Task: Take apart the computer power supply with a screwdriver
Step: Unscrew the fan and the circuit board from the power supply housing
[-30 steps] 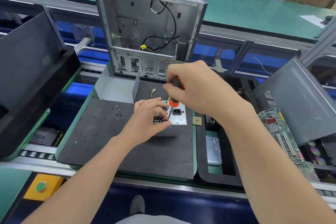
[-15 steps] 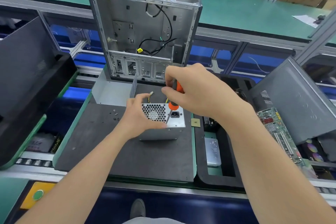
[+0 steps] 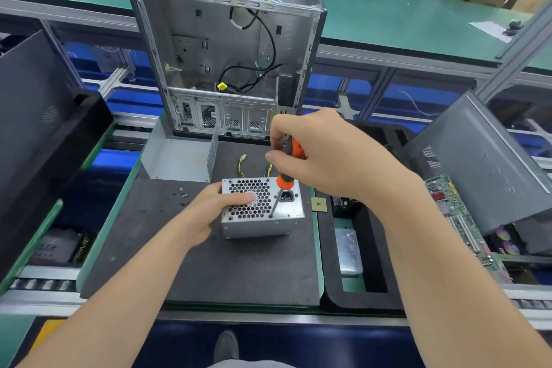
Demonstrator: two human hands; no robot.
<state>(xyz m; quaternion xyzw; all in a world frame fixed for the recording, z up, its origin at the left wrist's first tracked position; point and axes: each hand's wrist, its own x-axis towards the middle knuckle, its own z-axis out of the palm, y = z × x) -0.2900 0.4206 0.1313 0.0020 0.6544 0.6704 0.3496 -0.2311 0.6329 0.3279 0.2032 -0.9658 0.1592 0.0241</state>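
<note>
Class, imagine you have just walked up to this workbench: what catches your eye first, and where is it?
First, the orange-handled screwdriver, gripped by the right hand at centre, its tip set on the top face of the silver power supply. The left hand holds that box by its left side on the black mat. Behind them stands the open computer case.

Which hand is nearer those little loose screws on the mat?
Left. The left hand grips the power supply just right of the screws; the right hand holds the screwdriver farther right.
</note>
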